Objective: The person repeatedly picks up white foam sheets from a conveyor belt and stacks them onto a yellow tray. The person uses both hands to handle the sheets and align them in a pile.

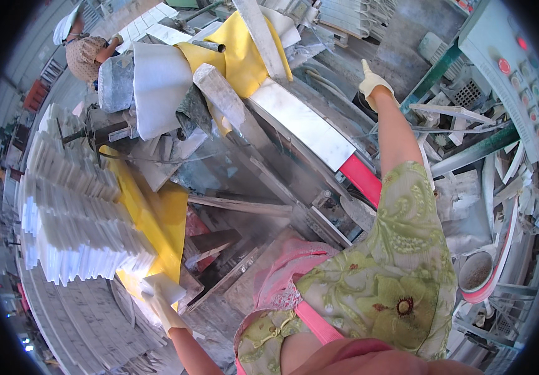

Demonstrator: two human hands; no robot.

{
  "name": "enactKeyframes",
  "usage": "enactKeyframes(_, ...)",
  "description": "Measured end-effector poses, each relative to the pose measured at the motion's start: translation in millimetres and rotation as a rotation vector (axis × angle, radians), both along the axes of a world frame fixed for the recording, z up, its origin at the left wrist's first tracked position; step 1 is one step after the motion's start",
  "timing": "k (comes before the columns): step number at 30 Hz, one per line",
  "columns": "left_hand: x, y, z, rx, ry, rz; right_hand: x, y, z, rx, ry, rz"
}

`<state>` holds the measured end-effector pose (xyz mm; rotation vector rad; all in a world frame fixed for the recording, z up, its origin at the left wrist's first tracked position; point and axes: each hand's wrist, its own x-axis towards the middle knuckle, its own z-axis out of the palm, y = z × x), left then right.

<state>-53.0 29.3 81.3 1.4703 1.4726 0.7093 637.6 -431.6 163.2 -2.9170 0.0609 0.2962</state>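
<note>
At the lower left, my left hand (161, 307) in a pale glove closes on a small white slab (171, 289), beside a yellow sheet (160, 219). Tall stacks of thin white slabs (82, 231) stand just beyond it. My right hand (375, 86), also gloved, is stretched far out at the upper right. One finger points away from me, the others are partly hidden, and I see nothing held. Between my hands and farther off, a long white slab (304, 122) lies on a narrow red belt (362, 178), its far end by a yellow cover (235, 53).
A control panel (512, 75) with red and green buttons rises at the right. Wooden boards (241, 206) and stone offcuts clutter the middle. A round bucket (477, 272) sits at the lower right. Another person (85, 53) in a white hat works at the far left.
</note>
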Motion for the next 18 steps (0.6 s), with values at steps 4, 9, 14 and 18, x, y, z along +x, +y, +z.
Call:
enactKeyframes(4,10,-9,15,-0.049,0.041,0.019,10,7,1,-0.047,0.035,0.008)
enactKeyframes(9,25,-29,38,-0.076,0.089,0.037,15,6,-14,0.172,-0.35,0.168)
enactKeyframes(14,30,-46,48,-0.075,-0.026,0.007,18,13,-21,0.18,-0.192,0.126)
enactKeyframes(18,35,-52,55,-0.08,-0.008,0.011,13,33,-3,0.013,-0.331,0.026)
